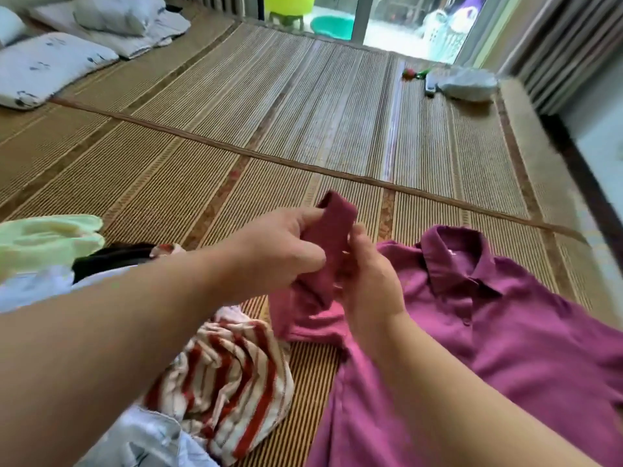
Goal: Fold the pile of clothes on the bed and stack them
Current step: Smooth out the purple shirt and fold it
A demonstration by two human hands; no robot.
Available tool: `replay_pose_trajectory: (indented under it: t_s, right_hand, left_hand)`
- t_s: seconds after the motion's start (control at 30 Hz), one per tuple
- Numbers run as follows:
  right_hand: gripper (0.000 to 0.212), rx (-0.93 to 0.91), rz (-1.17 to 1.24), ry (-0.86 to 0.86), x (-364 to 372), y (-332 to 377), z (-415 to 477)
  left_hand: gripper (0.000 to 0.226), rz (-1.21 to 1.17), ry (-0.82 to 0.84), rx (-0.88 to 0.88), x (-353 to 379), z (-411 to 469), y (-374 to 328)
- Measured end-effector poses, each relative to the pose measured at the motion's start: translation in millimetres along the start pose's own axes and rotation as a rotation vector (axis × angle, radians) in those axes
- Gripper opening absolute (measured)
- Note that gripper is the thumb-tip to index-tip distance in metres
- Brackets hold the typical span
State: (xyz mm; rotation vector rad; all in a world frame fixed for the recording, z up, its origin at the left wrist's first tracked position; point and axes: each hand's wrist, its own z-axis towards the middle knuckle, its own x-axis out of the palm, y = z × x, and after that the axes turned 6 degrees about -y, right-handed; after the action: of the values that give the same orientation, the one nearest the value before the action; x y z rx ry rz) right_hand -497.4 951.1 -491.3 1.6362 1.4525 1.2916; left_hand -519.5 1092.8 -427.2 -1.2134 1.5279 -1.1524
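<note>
Woven bed mat (236, 156) carries the magenta shirt (505, 315), flat and nearest me; soft, light and floppy, I judge, best taken at hems. Just left of its collar, my left fingers (305, 219) and right fingers (359, 235) pinch its raised sleeve (337, 217). Far beyond the shirt, pillows (50, 65).

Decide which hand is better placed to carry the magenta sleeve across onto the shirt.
Probably the left hand: its fingers pinch the sleeve near its end; the right hand holds lower down.

Bright daylight comes through the glass door (397, 32), far beyond the right hand (367, 281). Everything is slightly motion-blurred; edges bow.
</note>
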Motion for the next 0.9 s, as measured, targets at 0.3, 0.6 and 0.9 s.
replay_pose_trajectory:
  t_s: [0.3, 0.6, 0.9]
  right_hand:
    - [0.014, 0.258, -0.180, -0.316, -187.8, 76.5, -46.4]
    - [0.019, 0.188, -0.174, -0.587, -359.3, 96.8, -44.0]
    - [0.047, 0.062, -0.783, -0.827, -450.6, 5.6, 9.5]
  left_hand:
    - [0.034, 0.336, 0.168, 0.209, 238.6, 39.2, 14.1]
    - [0.029, 0.538, -0.273, 0.268, 229.6, 72.4, 68.7]
    - [0.070, 1.167, -0.408, 0.068, 195.3, 145.6, 154.5]
